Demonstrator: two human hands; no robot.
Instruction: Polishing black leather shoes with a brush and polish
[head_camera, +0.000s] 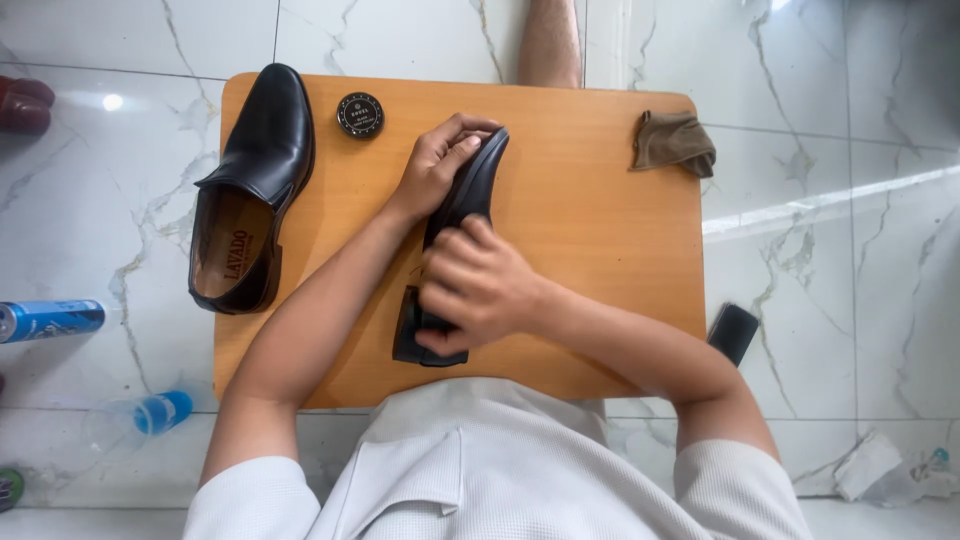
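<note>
A wooden board (600, 260) lies on a white marble floor (850, 300), seen from above. Left of the board, on the floor, lie a blue can (50, 320) and a clear bottle with a blue cap (140, 418). On the board's left edge rests a black loafer (250, 190), opening up. Just right of its toe, near the board's far edge, sits a round black tin (360, 115). At the board's middle, a second black shoe (465, 215) stands on its side. The left hand (440, 165) curls around its toe end, fingers closed over it. The right hand (478, 290) wraps closed around its heel end. At the board's far right corner lies a brown cloth (674, 142). Just off the board's right edge, a black object (733, 332) lies on the floor.
</note>
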